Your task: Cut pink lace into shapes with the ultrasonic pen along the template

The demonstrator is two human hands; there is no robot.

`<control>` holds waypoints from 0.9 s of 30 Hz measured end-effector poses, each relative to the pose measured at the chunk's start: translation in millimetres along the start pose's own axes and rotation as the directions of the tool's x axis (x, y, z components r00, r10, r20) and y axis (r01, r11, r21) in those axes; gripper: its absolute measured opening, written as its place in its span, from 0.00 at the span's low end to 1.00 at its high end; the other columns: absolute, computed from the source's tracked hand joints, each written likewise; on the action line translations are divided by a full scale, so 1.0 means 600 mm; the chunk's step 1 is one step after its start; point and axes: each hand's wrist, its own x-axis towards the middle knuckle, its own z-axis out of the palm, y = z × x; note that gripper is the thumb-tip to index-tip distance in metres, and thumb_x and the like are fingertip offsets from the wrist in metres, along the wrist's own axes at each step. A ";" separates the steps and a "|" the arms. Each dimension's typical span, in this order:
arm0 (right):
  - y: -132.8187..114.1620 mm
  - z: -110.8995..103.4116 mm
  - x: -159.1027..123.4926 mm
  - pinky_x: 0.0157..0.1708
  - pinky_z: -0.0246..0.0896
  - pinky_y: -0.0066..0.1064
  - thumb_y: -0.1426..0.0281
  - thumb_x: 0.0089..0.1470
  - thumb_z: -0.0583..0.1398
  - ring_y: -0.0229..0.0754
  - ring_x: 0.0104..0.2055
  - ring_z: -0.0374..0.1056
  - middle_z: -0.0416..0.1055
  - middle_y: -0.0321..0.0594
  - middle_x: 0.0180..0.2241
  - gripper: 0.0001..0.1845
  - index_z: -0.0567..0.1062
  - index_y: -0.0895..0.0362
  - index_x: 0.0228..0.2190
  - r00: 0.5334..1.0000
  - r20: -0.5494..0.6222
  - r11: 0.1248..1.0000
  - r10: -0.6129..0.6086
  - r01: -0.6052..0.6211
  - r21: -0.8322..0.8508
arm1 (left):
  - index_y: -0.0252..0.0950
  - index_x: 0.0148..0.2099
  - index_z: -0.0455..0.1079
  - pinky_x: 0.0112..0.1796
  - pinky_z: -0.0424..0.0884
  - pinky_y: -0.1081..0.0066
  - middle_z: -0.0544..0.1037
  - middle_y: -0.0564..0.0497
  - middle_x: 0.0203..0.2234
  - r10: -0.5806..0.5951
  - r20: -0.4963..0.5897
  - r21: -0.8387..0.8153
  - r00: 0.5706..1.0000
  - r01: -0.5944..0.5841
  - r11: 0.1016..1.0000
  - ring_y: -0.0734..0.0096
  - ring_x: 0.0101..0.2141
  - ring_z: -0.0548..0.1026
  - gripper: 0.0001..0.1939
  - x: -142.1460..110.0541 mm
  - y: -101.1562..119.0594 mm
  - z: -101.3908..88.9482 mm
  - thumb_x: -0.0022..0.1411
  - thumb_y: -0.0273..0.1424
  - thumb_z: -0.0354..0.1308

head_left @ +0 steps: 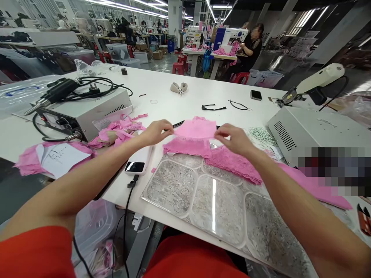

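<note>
A small pink fabric piece (pixel 198 128) is stretched between my two hands above the table. My left hand (pixel 159 131) pinches its left edge, and my right hand (pixel 232 136) has the right edge between thumb and fingers. Just below it, more pink fabric (pixel 185 147) lies on the marbled, clear-topped mat (pixel 171 185). A pile of pink lace-like pieces (pixel 234 163) rests on the mat beneath my right forearm. What lies directly under the held piece is partly hidden.
On the left stand a grey box machine (pixel 87 112) with a black handheld tool (pixel 59 92), pink strips (pixel 118 131) and a white phone-like device (pixel 138 162). To the right are another grey box (pixel 321 131), a cutter (pixel 315 83) and pale elastic loops (pixel 262 136). A co-worker (pixel 252 48) sits beyond.
</note>
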 end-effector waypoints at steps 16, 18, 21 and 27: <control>0.022 -0.031 -0.206 0.36 0.72 0.37 0.60 0.55 0.63 0.45 0.38 0.74 0.79 0.43 0.38 0.11 0.80 0.52 0.38 0.964 0.022 0.964 0.266 -0.266 0.003 | 0.38 0.42 0.78 0.49 0.70 0.66 0.79 0.47 0.44 0.338 0.258 0.070 0.905 -0.367 0.928 0.65 0.44 0.76 0.09 0.007 0.131 0.124 0.68 0.33 0.57; 0.029 -0.023 -0.222 0.41 0.73 0.41 0.59 0.53 0.65 0.48 0.42 0.74 0.78 0.45 0.41 0.14 0.79 0.52 0.39 0.965 0.009 0.965 0.260 -0.260 -0.039 | 0.36 0.43 0.77 0.49 0.68 0.63 0.78 0.44 0.46 0.362 0.282 0.085 0.889 -0.399 0.913 0.61 0.45 0.75 0.08 0.027 0.164 0.162 0.65 0.34 0.62; 0.037 -0.010 -0.229 0.44 0.72 0.43 0.61 0.53 0.65 0.49 0.42 0.74 0.77 0.45 0.41 0.11 0.79 0.52 0.38 0.972 -0.032 0.971 0.234 -0.235 -0.049 | 0.34 0.43 0.76 0.49 0.66 0.61 0.78 0.42 0.46 0.370 0.299 0.113 0.880 -0.417 0.902 0.58 0.45 0.74 0.08 0.048 0.194 0.199 0.65 0.33 0.61; 0.044 -0.005 -0.225 0.39 0.71 0.37 0.66 0.58 0.59 0.44 0.38 0.74 0.78 0.42 0.35 0.09 0.79 0.52 0.31 0.975 -0.066 0.977 0.214 -0.213 0.013 | 0.35 0.36 0.77 0.46 0.67 0.64 0.79 0.45 0.40 0.345 0.292 0.122 0.892 -0.392 0.912 0.64 0.41 0.75 0.12 0.062 0.202 0.207 0.69 0.29 0.53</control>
